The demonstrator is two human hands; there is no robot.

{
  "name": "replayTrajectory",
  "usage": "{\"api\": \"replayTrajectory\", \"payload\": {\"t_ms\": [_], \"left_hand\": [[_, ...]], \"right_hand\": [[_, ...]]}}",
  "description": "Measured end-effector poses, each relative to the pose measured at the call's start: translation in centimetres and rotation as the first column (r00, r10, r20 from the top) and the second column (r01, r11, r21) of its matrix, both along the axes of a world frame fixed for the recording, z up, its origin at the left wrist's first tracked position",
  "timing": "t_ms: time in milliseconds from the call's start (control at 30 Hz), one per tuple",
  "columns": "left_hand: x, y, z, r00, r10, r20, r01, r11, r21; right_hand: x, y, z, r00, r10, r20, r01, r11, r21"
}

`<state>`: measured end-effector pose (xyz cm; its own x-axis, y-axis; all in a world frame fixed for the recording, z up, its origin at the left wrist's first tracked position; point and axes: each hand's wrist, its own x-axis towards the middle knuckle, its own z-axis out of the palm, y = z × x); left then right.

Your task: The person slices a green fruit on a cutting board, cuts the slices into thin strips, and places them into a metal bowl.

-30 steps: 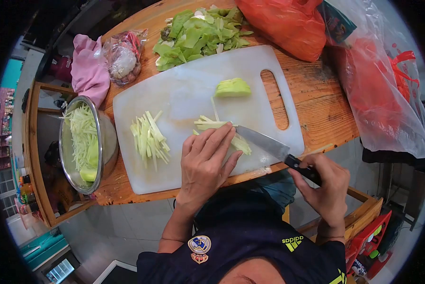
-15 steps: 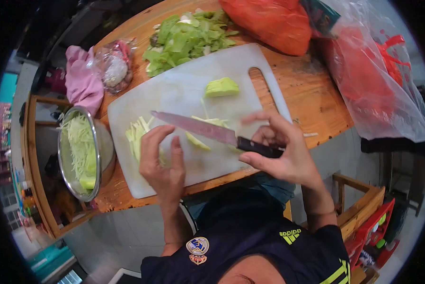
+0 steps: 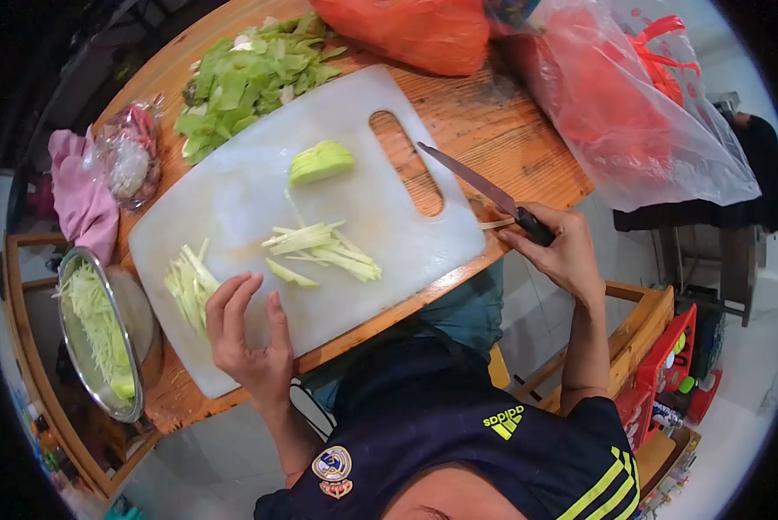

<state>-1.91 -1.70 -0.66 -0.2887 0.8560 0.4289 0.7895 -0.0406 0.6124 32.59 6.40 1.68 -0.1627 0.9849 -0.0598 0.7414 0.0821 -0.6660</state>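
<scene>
A white cutting board [image 3: 224, 191] lies on the wooden table. My right hand [image 3: 558, 243] is closed around the black handle of a knife [image 3: 480, 182], whose blade points up and left over the board's handle end. My left hand [image 3: 250, 338] has its fingers apart and holds nothing. It is at the board's near left edge, beside a pile of pale green strips [image 3: 190, 282]. A second pile of strips [image 3: 328, 249] lies mid-board, and a cut green piece [image 3: 321, 163] sits behind it.
Green peelings [image 3: 250, 82] are heaped behind the board. At the left stand a metal bowl [image 3: 99, 334] of shreds, a pink cloth [image 3: 84, 195] and a bagged item [image 3: 129, 156]. Orange [image 3: 424, 30] and clear plastic bags [image 3: 649, 113] lie at the back and right.
My right hand has moved the knife from over the middle of the board to its right edge. My left hand stays near the left strips. The view has shifted to the right.
</scene>
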Motion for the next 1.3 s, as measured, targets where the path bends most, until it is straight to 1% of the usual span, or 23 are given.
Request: {"api": "replayTrajectory", "payload": {"t_ms": [67,133,167,233,267,367,400,433,467,500,533,567,600,633,700,800,900,933,1033,1067,1133,1200,1300], "left_hand": [[0.0,-0.1,0.1,1.000,-0.018,-0.015,0.018,1.000,-0.004],[-0.2,-0.3,0.1,0.998,-0.028,-0.061,0.028,1.000,-0.001],[-0.3,-0.4,0.1,1.000,-0.008,-0.023,0.008,1.000,-0.013],[0.0,-0.4,0.1,0.997,0.011,0.077,-0.009,1.000,-0.024],[0.0,-0.5,0.0,0.996,0.020,0.082,-0.018,1.000,-0.022],[0.2,-0.4,-0.2,0.994,0.013,0.109,-0.012,1.000,-0.014],[0.2,-0.4,-0.2,0.993,0.001,0.114,0.001,1.000,-0.018],[0.2,-0.4,-0.1,0.993,-0.015,0.121,0.018,1.000,-0.022],[0.2,-0.5,-0.1,0.994,-0.006,0.113,0.010,0.999,-0.031],[0.3,-0.4,0.0,0.993,-0.008,0.114,0.012,0.999,-0.038],[0.5,-0.1,0.1,0.992,-0.026,0.124,0.032,0.999,-0.040],[0.5,0.0,0.1,0.995,-0.030,0.097,0.034,0.999,-0.042],[0.3,-0.2,0.1,0.996,-0.041,0.074,0.044,0.998,-0.040],[0.1,-0.2,0.0,0.998,-0.047,0.049,0.049,0.998,-0.037],[0.0,-0.5,-0.3,0.995,-0.065,0.071,0.068,0.997,-0.034],[0.2,-0.4,-0.3,0.994,-0.046,0.098,0.052,0.997,-0.060],[0.4,-0.1,-0.1,0.992,-0.050,0.116,0.059,0.995,-0.077],[0.4,-0.1,-0.1,0.992,-0.052,0.116,0.062,0.995,-0.080],[0.4,-0.1,0.0,0.995,-0.045,0.095,0.053,0.995,-0.080],[0.3,-0.2,0.0,0.996,-0.031,0.081,0.037,0.997,-0.074],[0.7,-0.2,-0.1,0.998,-0.017,0.058,0.020,0.998,-0.057],[1.0,-0.4,0.1,0.998,-0.010,0.069,0.014,0.998,-0.056],[1.6,-0.5,-0.3,0.994,0.003,0.113,0.002,0.999,-0.041]], "right_hand": [[0.2,0.3,-1.5,0.997,0.031,-0.071,-0.029,0.999,0.023],[0.4,0.5,-1.7,0.998,0.058,-0.027,-0.057,0.997,0.052],[0.1,0.6,-1.4,0.998,0.070,-0.002,-0.070,0.995,0.069],[-0.8,0.9,0.1,0.995,-0.022,-0.094,0.019,0.999,-0.030],[-1.1,0.9,0.6,0.989,-0.085,-0.125,0.074,0.994,-0.086],[-3.8,1.0,1.3,0.963,-0.018,-0.268,0.008,0.999,-0.036],[-5.3,0.8,1.6,0.945,-0.048,-0.323,0.016,0.995,-0.102],[-6.7,0.9,1.8,0.958,0.001,-0.287,-0.029,0.995,-0.094],[-8.4,0.7,2.1,0.939,0.016,-0.344,-0.063,0.990,-0.126],[-9.8,1.0,2.3,0.961,0.120,-0.251,-0.141,0.988,-0.068],[-10.8,1.2,0.9,0.932,0.216,-0.290,-0.206,0.976,0.064],[-11.5,1.2,0.7,0.926,0.242,-0.290,-0.227,0.970,0.084],[-11.7,1.2,0.3,0.921,0.222,-0.319,-0.221,0.974,0.040],[-11.2,1.3,0.3,0.952,0.203,-0.228,-0.213,0.977,-0.019],[-8.6,1.5,-0.1,0.948,0.145,-0.285,-0.124,0.988,0.091],[-3.3,1.5,0.4,0.966,-0.129,-0.223,0.112,0.990,-0.084],[-1.1,0.6,0.8,0.963,-0.249,-0.105,0.243,0.968,-0.065],[-0.6,0.3,1.0,0.978,-0.207,0.022,0.208,0.972,-0.106],[-3.4,-0.9,1.2,0.936,-0.175,-0.306,0.189,0.982,0.016],[-4.1,-1.5,1.9,0.935,-0.185,-0.303,0.158,0.981,-0.112],[-6.1,-3.0,1.7,0.910,-0.055,-0.410,-0.008,0.989,-0.150],[-7.9,-3.6,2.4,0.895,0.121,-0.429,-0.208,0.964,-0.162],[-9.7,-3.3,2.7,0.846,0.391,-0.363,-0.454,0.885,-0.107]]}}
